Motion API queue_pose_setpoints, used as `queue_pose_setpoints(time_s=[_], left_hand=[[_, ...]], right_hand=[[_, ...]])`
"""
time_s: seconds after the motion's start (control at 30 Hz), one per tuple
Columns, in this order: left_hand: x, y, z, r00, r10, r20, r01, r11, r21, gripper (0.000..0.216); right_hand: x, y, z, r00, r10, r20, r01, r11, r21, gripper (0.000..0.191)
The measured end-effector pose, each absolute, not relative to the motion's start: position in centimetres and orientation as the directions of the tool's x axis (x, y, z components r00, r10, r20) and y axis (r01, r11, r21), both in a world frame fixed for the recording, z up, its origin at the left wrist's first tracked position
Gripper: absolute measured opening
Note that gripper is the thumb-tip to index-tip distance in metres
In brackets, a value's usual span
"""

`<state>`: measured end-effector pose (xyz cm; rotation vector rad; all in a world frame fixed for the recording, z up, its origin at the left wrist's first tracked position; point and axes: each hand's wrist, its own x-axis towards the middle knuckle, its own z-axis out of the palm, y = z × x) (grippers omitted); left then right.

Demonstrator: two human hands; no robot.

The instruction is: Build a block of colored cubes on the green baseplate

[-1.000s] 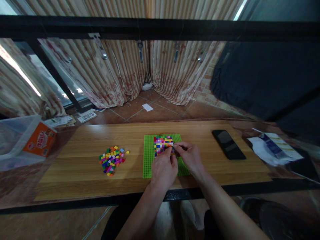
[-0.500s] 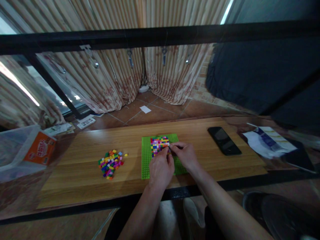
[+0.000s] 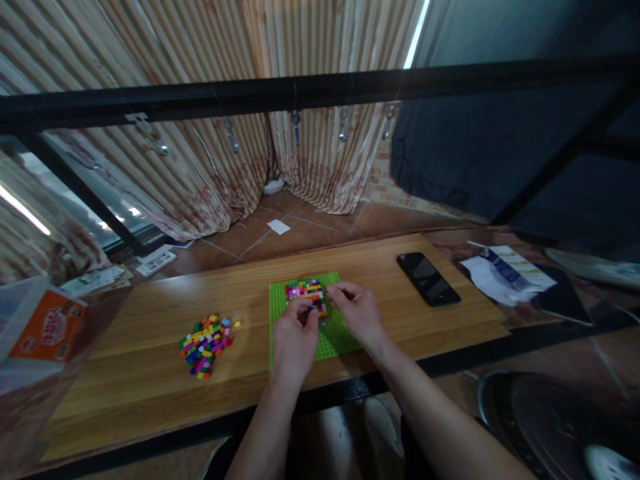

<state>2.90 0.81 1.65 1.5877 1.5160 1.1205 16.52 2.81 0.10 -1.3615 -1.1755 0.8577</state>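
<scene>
So the green baseplate (image 3: 300, 320) is lying flat on the wooden worktop (image 3: 150, 373), near the front edge, and only its far corner patch is filled so far. A tight block of small coloured bricks (image 3: 306, 294) is pressed on there, several rows deep, and the rest of the plate that can be seen is bare studs. Judging by that, maybe a quarter is covered at most, so a lot of plate is left to be filled.

Plenty of stock is left too: a loose pile of bricks (image 3: 204, 345) is heaped straight on the worktop, well off to the left of the plate, not in any tray.

The left hand (image 3: 294, 339) is curled at the near edge of the built patch, fingertips pinched together on the plate; whether a brick is pinched in there can't be told, it's too small. The right hand (image 3: 354, 311) is bent over the right edge of the patch, fingers resting on it, nothing visibly gripped.

Containers: a clear plastic tub (image 3: 20, 333) is sat at the far left, with an orange box (image 3: 47, 328) showing through it. A black phone (image 3: 428, 279) is lying face up on the right.
</scene>
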Motion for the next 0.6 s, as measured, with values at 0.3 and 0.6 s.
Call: queue_pose_setpoints(time_s=[0.3,0.6], left_hand=[[2.7,1.3,2.0,-0.026,0.986,0.166,0.330,-0.148,0.932,0.016],[2.7,1.1,2.1,-0.013,0.977,0.214,0.391,-0.192,0.900,0.020]], right_hand=[[15.8,1.8,1.6,0.103,0.960,0.260,0.195,0.237,-0.952,0.019],[15.4,1.3,2.2,0.030,0.965,0.261,0.211,0.249,-0.945,0.013]])
